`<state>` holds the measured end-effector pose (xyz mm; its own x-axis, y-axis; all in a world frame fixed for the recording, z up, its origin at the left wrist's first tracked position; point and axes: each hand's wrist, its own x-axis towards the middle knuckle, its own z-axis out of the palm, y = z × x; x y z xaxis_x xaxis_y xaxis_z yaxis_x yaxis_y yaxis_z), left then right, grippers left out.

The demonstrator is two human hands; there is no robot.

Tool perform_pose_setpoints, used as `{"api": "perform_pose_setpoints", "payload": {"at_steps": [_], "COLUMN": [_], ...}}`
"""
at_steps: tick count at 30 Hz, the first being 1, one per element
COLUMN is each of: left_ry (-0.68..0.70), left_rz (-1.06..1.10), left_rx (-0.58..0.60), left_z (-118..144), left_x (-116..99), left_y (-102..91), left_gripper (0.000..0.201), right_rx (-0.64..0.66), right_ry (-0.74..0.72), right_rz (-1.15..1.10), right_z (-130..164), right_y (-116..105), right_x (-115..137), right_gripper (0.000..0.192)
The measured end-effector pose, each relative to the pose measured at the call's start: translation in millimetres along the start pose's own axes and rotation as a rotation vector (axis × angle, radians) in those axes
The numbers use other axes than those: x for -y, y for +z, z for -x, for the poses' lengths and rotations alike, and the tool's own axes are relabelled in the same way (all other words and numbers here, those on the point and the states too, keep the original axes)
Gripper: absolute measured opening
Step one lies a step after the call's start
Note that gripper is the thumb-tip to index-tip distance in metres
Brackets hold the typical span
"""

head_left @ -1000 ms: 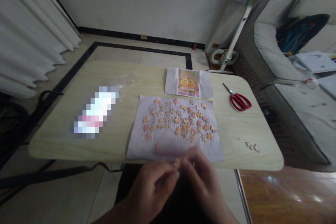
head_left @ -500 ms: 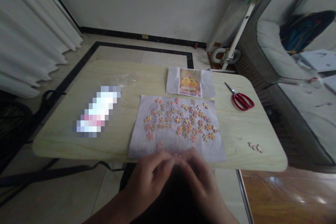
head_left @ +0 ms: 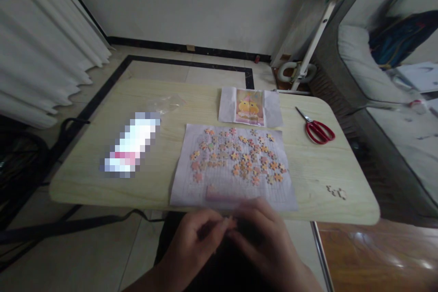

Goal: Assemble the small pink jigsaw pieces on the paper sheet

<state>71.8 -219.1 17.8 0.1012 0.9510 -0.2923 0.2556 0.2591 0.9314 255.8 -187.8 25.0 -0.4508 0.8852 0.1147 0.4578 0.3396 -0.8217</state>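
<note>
Beyond the table's near edge, my left hand is closed in a pinch on a small pinkish puzzle piece. My right hand meets it from the other side, with curled, slightly blurred fingers around the same piece. The piece's outline is partly hidden by fingertips. Just past my hands, a flat pink strip lies on a printed paper sheet. Several loose puzzle pieces, yellow, orange and pink, are spread over that sheet.
Behind the sheet lies a creased paper with a yellow cartoon picture. Red-handled scissors and a few joined pieces are on the right of the table. At left are a pixelated bright object and a clear plastic bag.
Both hands have drawn slightly down toward me, and the right hand has shifted a little to the right. More of the pink strip on the sheet now shows.
</note>
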Motion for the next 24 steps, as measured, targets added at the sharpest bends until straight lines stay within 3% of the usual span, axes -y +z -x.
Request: {"api": "perform_pose_setpoints", "payload": {"at_steps": [2, 6, 10, 12, 20, 24], "left_ry": [0.022, 0.126, 0.253, 0.287, 0.621, 0.700], "left_rz": [-0.036, -0.120, -0.129, -0.107, -0.274, -0.441], "left_rx": [0.003, 0.006, -0.197, -0.311, -0.461, -0.377], "left_z": [-1.5, -3.9, -5.8, -7.7, -20.4, -26.2], "left_x": [-1.1, 3.0, 8.7, 11.5, 22.9, 32.8], "left_y": [0.5, -4.1, -20.1, -29.1, -45.3, -49.5], "left_gripper": [0.036, 0.033, 0.018, 0.020, 0.035, 0.037], "right_rx": [0.004, -0.003, -0.063, -0.078, -0.095, -0.076], "right_ry": [-0.054, -0.155, -0.145, -0.110, -0.015, -0.015], "right_rz": [0.043, 0.163, 0.240, 0.251, 0.251, 0.232], "right_z": [-4.1, -11.7, -15.1, -14.9, -10.9, -12.0], "right_y": [0.7, -2.1, -16.2, -25.6, -42.4, -39.4], "right_x": [2.1, -0.2, -16.2, -26.8, -48.9, -48.0], "right_gripper": [0.009, 0.011, 0.015, 0.018, 0.027, 0.027]}}
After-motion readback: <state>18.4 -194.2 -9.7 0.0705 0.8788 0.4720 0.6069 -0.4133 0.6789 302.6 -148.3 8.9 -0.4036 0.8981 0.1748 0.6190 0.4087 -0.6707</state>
